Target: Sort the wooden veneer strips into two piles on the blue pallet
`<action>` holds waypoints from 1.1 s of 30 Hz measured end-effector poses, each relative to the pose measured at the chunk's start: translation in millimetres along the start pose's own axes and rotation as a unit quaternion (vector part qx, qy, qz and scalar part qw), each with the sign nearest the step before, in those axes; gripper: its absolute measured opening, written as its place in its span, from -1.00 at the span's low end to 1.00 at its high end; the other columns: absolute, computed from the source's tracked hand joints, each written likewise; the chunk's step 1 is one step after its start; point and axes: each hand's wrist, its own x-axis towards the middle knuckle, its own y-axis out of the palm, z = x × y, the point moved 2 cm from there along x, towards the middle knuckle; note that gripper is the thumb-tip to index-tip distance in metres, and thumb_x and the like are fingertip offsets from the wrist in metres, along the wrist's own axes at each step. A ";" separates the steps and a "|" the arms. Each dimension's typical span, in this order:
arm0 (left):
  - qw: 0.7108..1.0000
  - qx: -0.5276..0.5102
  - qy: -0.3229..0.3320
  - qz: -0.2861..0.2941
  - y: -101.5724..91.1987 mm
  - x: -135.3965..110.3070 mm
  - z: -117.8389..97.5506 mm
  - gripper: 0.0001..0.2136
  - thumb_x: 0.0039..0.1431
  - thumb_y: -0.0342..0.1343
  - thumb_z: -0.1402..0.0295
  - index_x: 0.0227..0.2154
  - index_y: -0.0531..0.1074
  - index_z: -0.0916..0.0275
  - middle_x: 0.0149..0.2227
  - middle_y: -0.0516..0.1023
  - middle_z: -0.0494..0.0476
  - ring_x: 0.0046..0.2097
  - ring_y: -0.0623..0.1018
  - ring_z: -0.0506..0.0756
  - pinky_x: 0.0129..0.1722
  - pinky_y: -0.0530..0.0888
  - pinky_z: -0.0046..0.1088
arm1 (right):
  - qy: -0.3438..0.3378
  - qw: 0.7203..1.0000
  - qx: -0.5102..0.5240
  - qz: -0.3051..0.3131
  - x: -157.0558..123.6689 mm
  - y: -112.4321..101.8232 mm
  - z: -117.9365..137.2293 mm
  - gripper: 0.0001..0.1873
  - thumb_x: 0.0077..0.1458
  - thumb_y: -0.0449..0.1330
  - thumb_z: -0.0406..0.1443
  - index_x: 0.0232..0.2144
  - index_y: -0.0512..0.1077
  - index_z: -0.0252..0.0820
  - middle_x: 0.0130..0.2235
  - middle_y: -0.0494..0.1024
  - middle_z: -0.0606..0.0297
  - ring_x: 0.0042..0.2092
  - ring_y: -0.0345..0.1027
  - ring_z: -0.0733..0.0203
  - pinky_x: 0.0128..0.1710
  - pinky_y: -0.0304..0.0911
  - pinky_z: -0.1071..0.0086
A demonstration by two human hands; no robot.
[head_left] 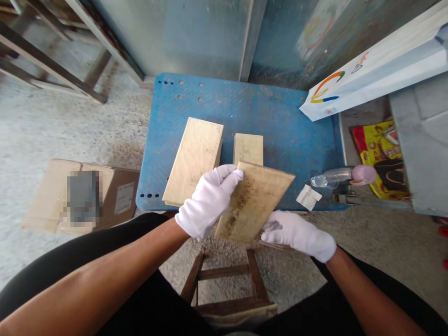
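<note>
A rectangular thin wooden board with dark speckled stains is tilted over the near edge of the blue table. My left hand, in a white glove, pinches it at the upper left corner between thumb and fingers. At its lower right edge is my right hand, also gloved, with fingers curled against the board. A thin brown edge shows beneath the right fingers; what it belongs to is mostly hidden. Behind the left hand lies a stack of larger wooden boards. A smaller stack of boards sits beyond the held board, partly covered by it.
The blue table carries a clear bottle with a pink cap and a white paper packet. A white bag juts over its right corner. A cardboard box stands left, a wooden stool below.
</note>
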 end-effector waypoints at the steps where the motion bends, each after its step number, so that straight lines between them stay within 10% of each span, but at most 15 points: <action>1: 1.000 0.018 -0.004 0.009 1.7 -3.5 3.7 -0.77 0.10 0.12 0.20 -0.30 0.53 0.25 -0.35 0.56 0.08 -0.27 0.47 0.07 -0.20 0.40 -0.40 | -0.006 0.999 -0.008 -0.032 -3.3 -7.1 4.4 -0.44 -0.08 0.32 -0.03 -0.07 0.47 -0.23 -0.11 0.57 0.12 -0.07 0.44 0.04 -0.04 0.33 0.19; 6: 0.998 0.048 -0.005 0.052 10.7 -18.4 22.8 -0.81 0.09 0.13 0.23 -0.30 0.54 0.19 -0.33 0.57 0.10 -0.26 0.50 0.11 -0.13 0.40 -0.37 | -0.037 0.985 -0.024 -0.164 -21.2 -29.6 24.9 -0.29 -0.08 0.32 -0.05 0.11 0.33 -0.17 0.03 0.48 0.12 0.02 0.38 0.02 0.00 0.32 0.13; 12: 0.983 0.110 0.001 0.144 23.2 -39.3 44.2 -0.80 0.16 0.07 0.21 -0.27 0.53 0.14 -0.27 0.58 0.11 -0.21 0.52 0.13 -0.10 0.40 -0.37 | -0.011 0.970 -0.206 -0.132 -30.3 -23.4 23.1 -0.56 0.05 0.24 -0.08 -0.04 0.48 -0.10 -0.07 0.55 0.23 -0.06 0.42 0.09 0.02 0.28 0.23; 24: 0.909 0.251 -0.016 0.333 20.4 -34.7 68.6 -0.78 0.09 0.06 0.32 -0.24 0.56 0.14 -0.30 0.61 0.11 -0.27 0.55 0.14 -0.20 0.42 -0.41 | -0.116 0.815 -0.555 -0.118 -29.4 16.8 -41.5 -0.61 0.28 -0.06 -0.09 -0.11 0.47 -0.14 -0.31 0.49 0.21 -0.31 0.35 0.19 -0.31 0.20 0.35; 33: 0.907 0.327 0.010 0.265 7.1 -38.5 53.3 -0.91 -0.11 0.22 0.30 -0.52 0.51 0.17 -0.59 0.46 0.03 -0.52 0.42 0.07 -0.29 0.39 -0.42 | 0.013 0.770 -0.634 -0.070 -5.4 27.9 -91.6 -0.59 0.30 -0.12 -0.16 -0.04 0.39 -0.27 -0.18 0.47 0.05 -0.20 0.35 0.08 -0.27 0.21 0.32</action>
